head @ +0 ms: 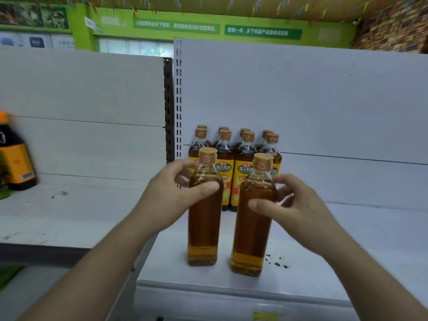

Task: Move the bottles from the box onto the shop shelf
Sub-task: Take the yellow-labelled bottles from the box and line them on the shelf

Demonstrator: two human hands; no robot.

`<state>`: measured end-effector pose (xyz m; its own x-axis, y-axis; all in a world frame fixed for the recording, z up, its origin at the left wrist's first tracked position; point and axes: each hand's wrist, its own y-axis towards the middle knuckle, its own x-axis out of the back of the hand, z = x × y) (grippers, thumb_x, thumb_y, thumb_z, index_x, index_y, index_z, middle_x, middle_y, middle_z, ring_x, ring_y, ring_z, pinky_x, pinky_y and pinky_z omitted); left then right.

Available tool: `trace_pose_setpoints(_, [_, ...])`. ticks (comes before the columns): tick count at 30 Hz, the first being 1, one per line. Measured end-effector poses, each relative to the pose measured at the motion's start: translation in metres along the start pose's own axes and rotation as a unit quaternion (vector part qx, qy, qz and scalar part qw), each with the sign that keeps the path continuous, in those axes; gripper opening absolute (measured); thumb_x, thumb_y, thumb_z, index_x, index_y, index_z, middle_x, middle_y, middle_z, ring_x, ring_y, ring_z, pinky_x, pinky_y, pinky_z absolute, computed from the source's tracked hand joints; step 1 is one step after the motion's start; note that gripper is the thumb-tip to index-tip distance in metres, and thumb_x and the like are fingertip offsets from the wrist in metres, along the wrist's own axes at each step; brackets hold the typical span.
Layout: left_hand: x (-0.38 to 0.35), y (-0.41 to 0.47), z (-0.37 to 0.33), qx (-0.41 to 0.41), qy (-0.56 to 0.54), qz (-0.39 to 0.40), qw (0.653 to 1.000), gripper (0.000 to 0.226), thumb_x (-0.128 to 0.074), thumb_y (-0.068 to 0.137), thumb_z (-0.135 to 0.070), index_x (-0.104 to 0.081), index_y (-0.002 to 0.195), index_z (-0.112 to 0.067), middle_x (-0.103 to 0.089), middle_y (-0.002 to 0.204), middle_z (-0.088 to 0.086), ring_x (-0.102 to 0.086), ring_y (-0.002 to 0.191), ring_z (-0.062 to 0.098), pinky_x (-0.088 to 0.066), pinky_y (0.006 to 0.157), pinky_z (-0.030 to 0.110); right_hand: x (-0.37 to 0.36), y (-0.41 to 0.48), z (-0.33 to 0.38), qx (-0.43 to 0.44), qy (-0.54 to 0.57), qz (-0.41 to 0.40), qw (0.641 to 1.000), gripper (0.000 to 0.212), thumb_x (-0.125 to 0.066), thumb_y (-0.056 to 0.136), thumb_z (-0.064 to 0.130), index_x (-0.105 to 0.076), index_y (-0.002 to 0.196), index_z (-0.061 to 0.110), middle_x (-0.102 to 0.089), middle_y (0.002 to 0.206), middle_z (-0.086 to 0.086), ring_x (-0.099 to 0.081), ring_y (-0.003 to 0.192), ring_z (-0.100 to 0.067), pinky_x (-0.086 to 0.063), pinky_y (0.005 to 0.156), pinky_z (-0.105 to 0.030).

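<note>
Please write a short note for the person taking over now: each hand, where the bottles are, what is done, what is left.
The left hand grips the left front bottle at its shoulder; right hand grips the right front bottle likewise.
Both bottles stand upright near the front edge of the shelf.
Done: eight bottles stand in two rows at the back.
Left: probably slide these two back to the rows and let go. The box is out of view; its remaining count is unknown.
</note>
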<state>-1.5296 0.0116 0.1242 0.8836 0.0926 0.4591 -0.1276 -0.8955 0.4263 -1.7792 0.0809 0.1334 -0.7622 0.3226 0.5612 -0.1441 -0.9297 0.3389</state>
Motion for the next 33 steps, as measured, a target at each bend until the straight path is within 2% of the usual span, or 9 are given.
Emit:
trace_pose_setpoints(2, [-0.001, -0.005, 0.016, 0.036, -0.053, 0.076, 0.995, 0.073, -0.085, 0.063, -0.065, -0.062, 0.127, -0.039, -0.071, 0.116, -0.017, -0.066, 0.109, 0.005, -0.056, 0.088, 0.03, -0.009, -0.007, -0.017, -0.038, 0.017, 0.045, 0.998, 0.05, -0.09, 0.069, 0.051, -0.062, 0.111, 0.045, -0.065, 0.106, 0.012, -0.068, 0.077, -0.007, -0.049, 0.068, -0.025])
trace_pose_setpoints(5, [-0.003, -0.011, 0.03, 0.063, -0.08, 0.152, 0.983, 0.065, -0.09, 0.067, -0.045, -0.064, 0.126, -0.039, -0.072, 0.121, -0.015, -0.067, 0.114, 0.009, -0.055, 0.101, 0.045, -0.02, -0.011, -0.034, -0.075, 0.038, 0.155, 0.984, 0.051, -0.093, 0.072, 0.037, -0.067, 0.115, 0.041, -0.07, 0.11, 0.017, -0.072, 0.085, -0.005, -0.058, 0.072, -0.025])
trace_pose_setpoints(9, [-0.005, -0.014, 0.038, 0.079, -0.078, 0.217, 0.97, 0.061, -0.086, 0.079, -0.009, -0.062, 0.128, -0.034, -0.073, 0.12, -0.015, -0.067, 0.115, 0.008, -0.053, 0.104, 0.041, -0.024, -0.01, -0.046, -0.064, 0.046, 0.234, 0.969, 0.039, -0.088, 0.078, 0.018, -0.072, 0.11, 0.033, -0.076, 0.104, 0.013, -0.072, 0.096, -0.006, -0.058, 0.08, -0.022])
trace_pose_setpoints(13, [-0.008, -0.016, 0.045, 0.078, -0.09, 0.242, 0.963, 0.056, -0.082, 0.082, -0.002, -0.062, 0.126, -0.031, -0.074, 0.116, -0.013, -0.069, 0.111, 0.009, -0.057, 0.094, 0.03, -0.026, -0.009, -0.052, -0.065, 0.069, 0.236, 0.967, 0.034, -0.088, 0.079, 0.015, -0.074, 0.108, 0.025, -0.078, 0.099, 0.008, -0.073, 0.093, -0.01, -0.054, 0.081, -0.023])
trace_pose_setpoints(16, [-0.012, -0.017, 0.046, 0.076, -0.102, 0.221, 0.967, 0.051, -0.081, 0.083, -0.002, -0.064, 0.121, -0.032, -0.075, 0.112, -0.015, -0.071, 0.105, 0.007, -0.058, 0.082, 0.021, -0.031, -0.009, -0.056, -0.06, 0.064, 0.215, 0.973, 0.032, -0.088, 0.078, 0.015, -0.074, 0.106, 0.026, -0.077, 0.094, 0.008, -0.073, 0.087, -0.008, -0.056, 0.075, -0.022])
trace_pose_setpoints(20, [-0.018, -0.017, 0.052, 0.065, -0.096, 0.182, 0.976, 0.05, -0.084, 0.081, -0.006, -0.066, 0.119, -0.034, -0.076, 0.111, -0.012, -0.071, 0.105, 0.009, -0.059, 0.089, 0.028, -0.039, -0.008, -0.063, -0.062, 0.029, 0.173, 0.983, 0.04, -0.091, 0.073, 0.033, -0.072, 0.108, 0.033, -0.077, 0.097, 0.013, -0.073, 0.088, -0.008, -0.061, 0.081, -0.029])
trace_pose_setpoints(24, [-0.028, -0.018, 0.058, 0.059, -0.058, 0.116, 0.99, 0.048, -0.087, 0.079, -0.029, -0.063, 0.118, -0.041, -0.071, 0.106, -0.024, -0.067, 0.104, 0.004, -0.056, 0.085, 0.021, -0.053, -0.01, -0.064, -0.074, 0.003, 0.094, 0.993, 0.049, -0.09, 0.068, 0.048, -0.063, 0.109, 0.04, -0.073, 0.092, 0.016, -0.068, 0.08, 0.0, -0.052, 0.065, -0.015])
trace_pose_setpoints(29, [-0.043, -0.022, 0.056, 0.073, 0.035, 0.004, 0.997, 0.055, -0.083, 0.076, -0.048, -0.051, 0.12, -0.042, -0.064, 0.111, -0.018, -0.063, 0.102, 0.012, -0.055, 0.081, 0.024, -0.073, -0.005, -0.059, -0.1, -0.1, 0.005, 0.99, 0.057, -0.079, 0.069, 0.061, -0.047, 0.108, 0.035, -0.065, 0.093, 0.013, -0.065, 0.081, -0.01, -0.059, 0.071, -0.033])
trace_pose_setpoints(33, [-0.053, -0.026, 0.045, 0.09, 0.111, -0.067, 0.987, 0.046, -0.074, 0.077, -0.057, -0.039, 0.104, -0.043, -0.059, 0.1, -0.018, -0.061, 0.086, 0.008, -0.054, 0.07, 0.028, -0.089, -0.002, -0.05, -0.121, -0.156, -0.072, 0.978, 0.055, -0.071, 0.069, 0.061, -0.04, 0.102, 0.03, -0.058, 0.087, 0.011, -0.061, 0.074, -0.014, -0.058, 0.069, -0.039])
